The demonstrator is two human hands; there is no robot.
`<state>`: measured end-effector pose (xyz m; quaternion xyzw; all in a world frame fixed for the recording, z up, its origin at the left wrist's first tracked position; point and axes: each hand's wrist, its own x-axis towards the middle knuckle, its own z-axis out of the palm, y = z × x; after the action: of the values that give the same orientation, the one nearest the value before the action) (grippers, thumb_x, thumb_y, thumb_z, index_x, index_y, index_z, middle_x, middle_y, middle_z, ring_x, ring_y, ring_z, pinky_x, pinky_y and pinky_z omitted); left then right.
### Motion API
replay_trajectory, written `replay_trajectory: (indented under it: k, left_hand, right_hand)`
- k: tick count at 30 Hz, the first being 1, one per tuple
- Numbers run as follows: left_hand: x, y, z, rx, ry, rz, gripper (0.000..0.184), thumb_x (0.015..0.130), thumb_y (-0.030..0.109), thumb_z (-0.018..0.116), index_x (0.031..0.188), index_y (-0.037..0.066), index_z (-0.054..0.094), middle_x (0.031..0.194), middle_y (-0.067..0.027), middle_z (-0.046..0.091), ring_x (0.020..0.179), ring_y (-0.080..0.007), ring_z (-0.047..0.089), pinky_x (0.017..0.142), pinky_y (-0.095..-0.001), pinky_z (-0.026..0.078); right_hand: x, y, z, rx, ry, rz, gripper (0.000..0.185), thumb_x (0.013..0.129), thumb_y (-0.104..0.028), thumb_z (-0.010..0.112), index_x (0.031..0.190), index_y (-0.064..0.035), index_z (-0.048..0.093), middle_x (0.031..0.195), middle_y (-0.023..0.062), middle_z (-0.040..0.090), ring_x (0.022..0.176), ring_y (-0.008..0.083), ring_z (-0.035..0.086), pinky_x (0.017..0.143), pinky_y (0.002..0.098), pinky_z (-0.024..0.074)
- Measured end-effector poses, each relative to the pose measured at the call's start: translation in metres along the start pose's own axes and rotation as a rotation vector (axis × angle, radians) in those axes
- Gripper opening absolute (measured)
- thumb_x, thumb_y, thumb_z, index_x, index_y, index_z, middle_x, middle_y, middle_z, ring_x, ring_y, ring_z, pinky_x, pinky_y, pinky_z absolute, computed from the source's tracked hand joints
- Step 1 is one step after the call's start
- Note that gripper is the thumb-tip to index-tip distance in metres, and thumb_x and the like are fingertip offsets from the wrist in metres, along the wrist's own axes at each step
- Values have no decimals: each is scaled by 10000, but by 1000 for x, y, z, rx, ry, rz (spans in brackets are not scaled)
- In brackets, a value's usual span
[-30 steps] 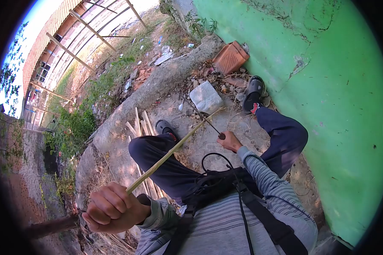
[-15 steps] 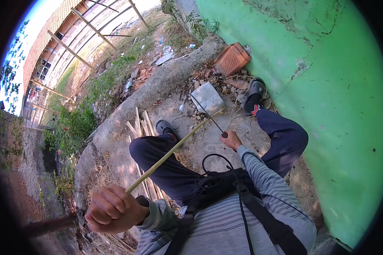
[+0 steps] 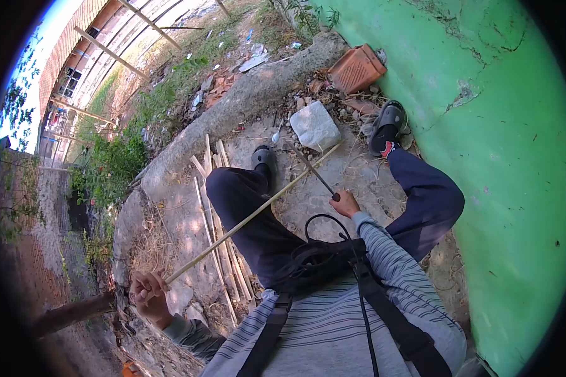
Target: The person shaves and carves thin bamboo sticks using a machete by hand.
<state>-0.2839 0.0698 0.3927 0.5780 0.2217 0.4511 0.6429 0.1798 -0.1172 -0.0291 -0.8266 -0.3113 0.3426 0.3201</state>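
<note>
My left hand [image 3: 149, 294], at the lower left, is closed round the near end of a long thin bamboo strip [image 3: 251, 215]. The strip runs up and to the right across my bent left leg, its far end near a whitish stone block [image 3: 315, 126]. My right hand [image 3: 344, 204] grips the dark handle of a knife [image 3: 317, 173] between my legs. The blade points up and to the left and crosses the strip close to its far end; whether they touch is unclear.
Several split bamboo pieces [image 3: 223, 251] lie on the ground left of my left leg. An orange-brown hollow brick [image 3: 357, 69] rests by the green wall [image 3: 516, 188] on the right. A low concrete ridge [image 3: 233, 107] curves behind the block. A dark log [image 3: 75, 314] is at lower left.
My left hand has moved farther away from the head camera, with the strip still in it. The knife blade now shows its flat side more. My left foot has shifted right, and the view has turned slightly.
</note>
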Motion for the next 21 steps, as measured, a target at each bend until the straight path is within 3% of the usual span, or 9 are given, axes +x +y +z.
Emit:
replay_trajectory:
  k: [2,3,6,7,9,11,12,16,21]
  left_hand:
    - [-4,10,-10,128,-38,-88,250,903,231,687,1006,65,531,887,-108,612,938,-279,644,1127,-513,379]
    - [-12,12,-12,128,-35,-92,250,903,231,687,1006,65,531,887,-108,612,938,-279,644,1127,-513,379]
    - [-11,49,43,1222,226,-5,290,981,264,681,1121,38,567,1172,-150,661,1181,-280,607,1116,-469,413]
    - [-7,58,58,1220,231,-10,290,981,264,681,1121,38,567,1172,-150,661,1181,-280,607,1116,-469,413]
    - [5,58,108,1224,708,522,238,1019,247,629,1106,35,562,1108,-131,659,1098,-232,613,1023,-409,481]
    - [22,26,155,674,533,754,184,1033,207,603,1097,40,559,1030,-109,651,979,-194,613,904,-341,513]
    - [30,10,180,631,136,590,160,998,61,574,1142,5,531,997,-123,633,965,-234,609,880,-358,515]
    - [78,-107,237,1068,-490,-36,492,798,107,819,1231,21,603,1197,-149,629,1101,-335,618,942,-415,493]
    - [79,-249,190,1411,-567,-70,424,751,181,829,1099,34,637,1137,-203,653,1063,-337,619,927,-439,488]
  right_hand:
    - [-2,1,-2,15,26,12,353,810,-329,710,867,18,725,848,249,715,843,419,711,778,479,554]
    - [-4,1,-2,13,22,15,353,810,-329,710,867,18,725,848,249,715,843,419,711,778,479,554]
    - [-6,2,-7,122,93,87,351,813,-324,708,869,22,720,855,252,716,851,416,712,787,475,553]
    - [-5,5,-7,133,85,109,353,812,-324,709,872,24,719,859,253,716,857,415,713,790,473,552]
    - [-3,7,-7,135,61,124,356,811,-325,711,875,26,717,863,254,717,863,414,713,793,471,552]
    - [-3,2,-7,114,37,129,354,808,-327,715,873,21,725,854,251,718,856,412,716,794,473,553]
    - [-2,-1,-5,106,30,118,354,808,-327,715,873,21,725,854,251,718,856,412,716,794,473,553]
    - [-7,4,-2,87,45,85,344,801,-324,716,865,14,736,845,251,719,844,414,717,786,473,555]
    - [-11,-3,-11,91,102,61,342,800,-322,716,862,13,736,847,250,718,837,422,712,780,470,557]
